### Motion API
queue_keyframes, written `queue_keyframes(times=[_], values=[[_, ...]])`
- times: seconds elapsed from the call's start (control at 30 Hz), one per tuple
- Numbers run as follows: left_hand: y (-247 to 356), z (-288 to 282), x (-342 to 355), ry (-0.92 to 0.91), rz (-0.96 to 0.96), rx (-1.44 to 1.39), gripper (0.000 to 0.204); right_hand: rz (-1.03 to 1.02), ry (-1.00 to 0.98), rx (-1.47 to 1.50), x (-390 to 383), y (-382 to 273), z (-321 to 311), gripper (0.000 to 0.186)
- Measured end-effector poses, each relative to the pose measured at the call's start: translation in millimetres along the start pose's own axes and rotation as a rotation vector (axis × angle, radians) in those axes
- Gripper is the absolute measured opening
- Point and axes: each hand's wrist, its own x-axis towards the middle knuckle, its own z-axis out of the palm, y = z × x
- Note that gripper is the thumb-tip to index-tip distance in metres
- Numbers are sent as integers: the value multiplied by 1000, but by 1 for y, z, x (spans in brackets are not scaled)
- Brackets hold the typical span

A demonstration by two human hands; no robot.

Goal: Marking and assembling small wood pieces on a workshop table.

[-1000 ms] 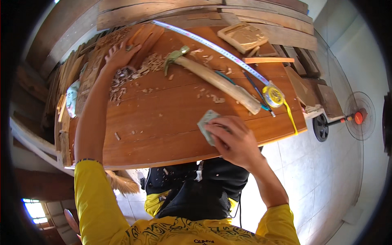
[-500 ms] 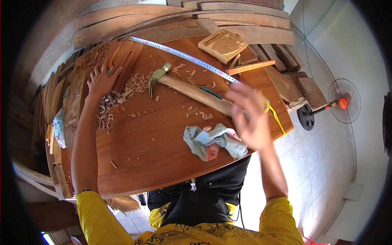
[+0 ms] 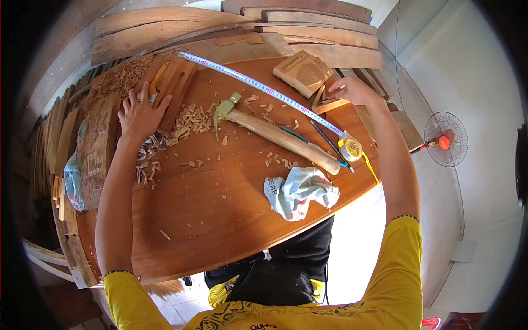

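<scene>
My left hand point(image 3: 142, 113) lies with fingers spread against the near-left edge of a slotted wooden piece point(image 3: 180, 94) at the table's back left. Over the wooden strips point(image 3: 331, 105) beside a pale wooden block point(image 3: 303, 73), my right hand point(image 3: 353, 91) reaches out, fingers apart; whether its fingertips touch them I cannot tell. Between my arms lies a claw hammer point(image 3: 278, 133) with a wooden handle. Beyond it stretches a tape measure point(image 3: 350, 147), its blade pulled out toward the slotted piece. A dark pencil point(image 3: 329, 141) rests between the hammer and the tape case.
Wood chips point(image 3: 190, 122) are strewn by the slotted piece. A crumpled pale cloth point(image 3: 301, 192) lies near the table's front right edge. Boards point(image 3: 324, 36) are stacked behind the table, and more wood stands along the left. A fan point(image 3: 444, 140) stands at the right.
My right hand has moved away from the hammer's handle end, up and right to the wooden strips, uncovering the tape case and pencil. My left hand stays by the slotted piece. The view has shifted slightly.
</scene>
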Motion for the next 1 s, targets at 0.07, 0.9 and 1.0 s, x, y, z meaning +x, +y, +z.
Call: queue_keyframes(times=[0.07,0.9,1.0], values=[[0,-1,0,7,16,2,103,25,-58,13,5,3,0,27],[-32,-28,-64,-60,115,-157,92,-516,213,224,-28,-89,-11,20],[-43,-26,-73,-10,194,-213,87,-688,279,176,-21,-138,-5,17]])
